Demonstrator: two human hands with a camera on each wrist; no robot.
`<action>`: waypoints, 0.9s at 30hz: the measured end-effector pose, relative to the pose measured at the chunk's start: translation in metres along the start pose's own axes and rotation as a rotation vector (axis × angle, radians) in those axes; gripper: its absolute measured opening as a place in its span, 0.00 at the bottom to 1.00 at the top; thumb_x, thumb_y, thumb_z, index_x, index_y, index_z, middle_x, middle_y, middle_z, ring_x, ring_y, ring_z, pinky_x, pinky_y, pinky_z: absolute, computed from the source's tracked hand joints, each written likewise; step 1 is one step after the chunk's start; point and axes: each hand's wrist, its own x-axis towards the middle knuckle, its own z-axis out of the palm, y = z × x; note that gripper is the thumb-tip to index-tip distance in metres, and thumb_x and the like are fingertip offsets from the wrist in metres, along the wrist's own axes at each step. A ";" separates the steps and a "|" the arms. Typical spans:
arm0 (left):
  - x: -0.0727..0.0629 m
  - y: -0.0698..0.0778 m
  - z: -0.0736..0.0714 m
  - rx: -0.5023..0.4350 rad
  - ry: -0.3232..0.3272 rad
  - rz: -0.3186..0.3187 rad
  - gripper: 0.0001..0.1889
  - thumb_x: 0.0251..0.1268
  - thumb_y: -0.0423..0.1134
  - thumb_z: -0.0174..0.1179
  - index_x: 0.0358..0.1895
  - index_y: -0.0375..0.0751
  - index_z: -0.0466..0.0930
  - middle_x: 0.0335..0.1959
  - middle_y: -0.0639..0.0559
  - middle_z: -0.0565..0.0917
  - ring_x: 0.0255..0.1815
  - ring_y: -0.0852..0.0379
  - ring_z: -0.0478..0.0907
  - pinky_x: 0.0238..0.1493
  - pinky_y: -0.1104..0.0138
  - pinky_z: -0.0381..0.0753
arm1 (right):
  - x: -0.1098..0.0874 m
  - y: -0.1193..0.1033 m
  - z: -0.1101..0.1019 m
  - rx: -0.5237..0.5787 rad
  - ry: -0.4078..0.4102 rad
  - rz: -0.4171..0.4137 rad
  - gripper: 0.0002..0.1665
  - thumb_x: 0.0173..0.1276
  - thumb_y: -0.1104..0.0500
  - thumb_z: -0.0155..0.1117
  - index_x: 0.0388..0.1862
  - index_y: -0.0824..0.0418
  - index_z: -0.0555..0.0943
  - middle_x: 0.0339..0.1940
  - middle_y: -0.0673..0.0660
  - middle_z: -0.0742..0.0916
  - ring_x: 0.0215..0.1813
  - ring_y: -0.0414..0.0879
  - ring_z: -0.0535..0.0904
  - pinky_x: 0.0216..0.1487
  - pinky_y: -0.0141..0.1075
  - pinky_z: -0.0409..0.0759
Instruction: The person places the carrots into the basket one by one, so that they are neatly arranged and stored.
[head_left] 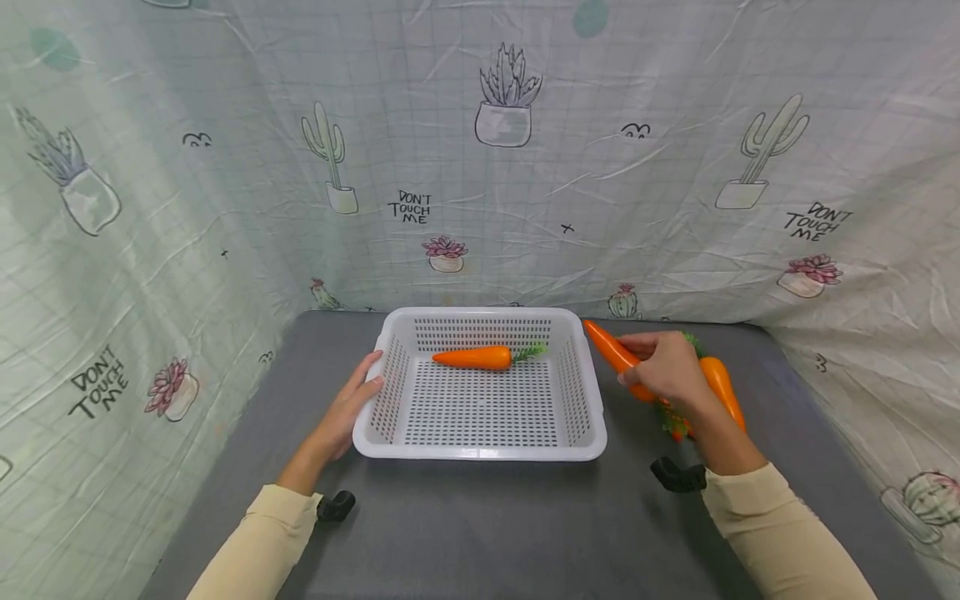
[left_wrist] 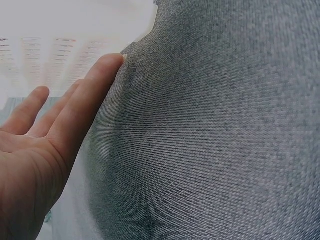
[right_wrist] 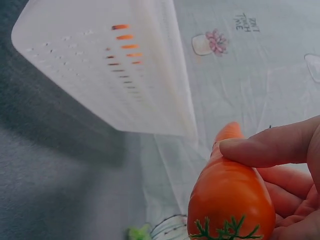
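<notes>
A white plastic basket [head_left: 480, 452] with slotted walls stands on the dark grey table. Inside it lies an orange carrot [head_left: 474, 358], its green leaves pointing right. My left hand [head_left: 345, 412] touches the basket's left side with its fingers straight, as the left wrist view also shows. To the right of the basket, my right hand [head_left: 667, 371] pinches another carrot [right_wrist: 227, 192] between thumb and fingers. This carrot's narrow tip points up and left beside the basket's right rim, and its leafy end is toward my wrist.
More carrots [head_left: 722, 392] lie on the table behind and beneath my right hand, partly hidden by it. A patterned cloth [head_left: 525, 192] with cactus drawings hangs along the back and both sides. Black camera mounts [head_left: 678, 475] sit at both wrists.
</notes>
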 end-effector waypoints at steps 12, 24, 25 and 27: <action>0.002 0.000 -0.001 -0.022 -0.009 0.005 0.33 0.88 0.49 0.40 0.86 0.56 0.39 0.80 0.32 0.57 0.60 0.49 0.76 0.52 0.60 0.82 | 0.003 -0.018 -0.003 -0.026 -0.044 -0.053 0.38 0.55 0.67 0.77 0.68 0.62 0.81 0.61 0.68 0.88 0.54 0.61 0.83 0.46 0.44 0.87; 0.001 -0.001 0.000 -0.010 -0.013 0.010 0.33 0.88 0.49 0.39 0.86 0.56 0.37 0.82 0.33 0.53 0.67 0.39 0.71 0.54 0.59 0.81 | 0.006 -0.032 0.000 -0.054 -0.097 -0.077 0.37 0.55 0.68 0.77 0.67 0.63 0.82 0.61 0.69 0.87 0.55 0.62 0.83 0.47 0.46 0.87; 0.001 -0.001 0.000 -0.010 -0.014 0.011 0.33 0.88 0.49 0.39 0.86 0.56 0.37 0.83 0.33 0.53 0.68 0.38 0.71 0.54 0.58 0.81 | 0.007 -0.034 0.000 -0.053 -0.101 -0.075 0.37 0.55 0.68 0.77 0.66 0.63 0.82 0.61 0.69 0.87 0.55 0.62 0.83 0.48 0.46 0.87; 0.002 -0.001 -0.001 -0.012 -0.015 0.013 0.33 0.88 0.49 0.39 0.86 0.56 0.37 0.82 0.32 0.53 0.67 0.38 0.71 0.54 0.59 0.81 | 0.008 -0.036 0.001 -0.054 -0.106 -0.073 0.36 0.55 0.69 0.78 0.66 0.62 0.83 0.61 0.69 0.87 0.56 0.62 0.83 0.48 0.47 0.87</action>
